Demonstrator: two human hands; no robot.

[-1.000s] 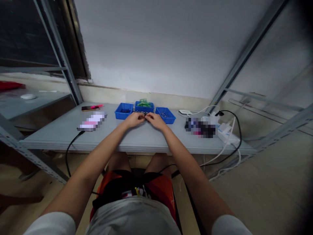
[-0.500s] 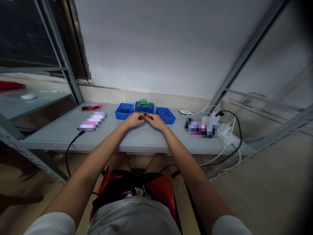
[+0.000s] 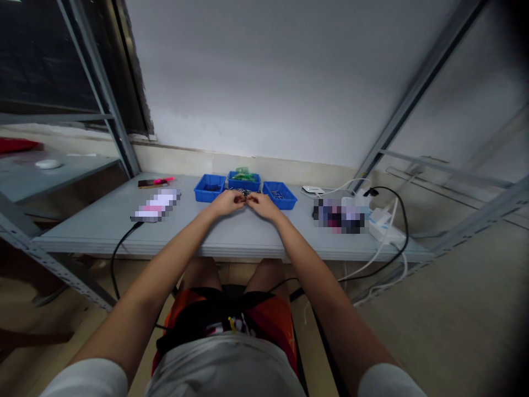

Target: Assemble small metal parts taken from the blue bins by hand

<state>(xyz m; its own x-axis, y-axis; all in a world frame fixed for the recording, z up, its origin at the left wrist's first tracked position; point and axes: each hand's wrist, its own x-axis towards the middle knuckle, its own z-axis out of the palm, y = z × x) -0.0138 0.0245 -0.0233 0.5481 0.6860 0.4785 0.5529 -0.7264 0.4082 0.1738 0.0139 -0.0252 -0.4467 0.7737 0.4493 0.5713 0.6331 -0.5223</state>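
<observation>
My left hand (image 3: 230, 202) and my right hand (image 3: 261, 205) meet over the grey table (image 3: 243, 237), fingertips nearly touching. The fingers of both are pinched on something small and dark, too small to make out. Just behind the fingertips lie small dark and silvery pieces (image 3: 245, 192), partly hidden by the hands. A blue tray (image 3: 199, 195) with dark contents is beyond my left hand. Another blue tray (image 3: 285, 204) holding small blue and white pieces is beyond my right hand. Between them, farther back, a third blue tray (image 3: 244, 186) holds green pieces.
At the left are a phone-like device (image 3: 156, 206) with a black cable and a dark item (image 3: 147, 183) with a pink object. Blurred-out items (image 3: 339, 216), a white power strip (image 3: 386, 227) and cables lie at the right. Metal posts frame both sides; a wall stands behind.
</observation>
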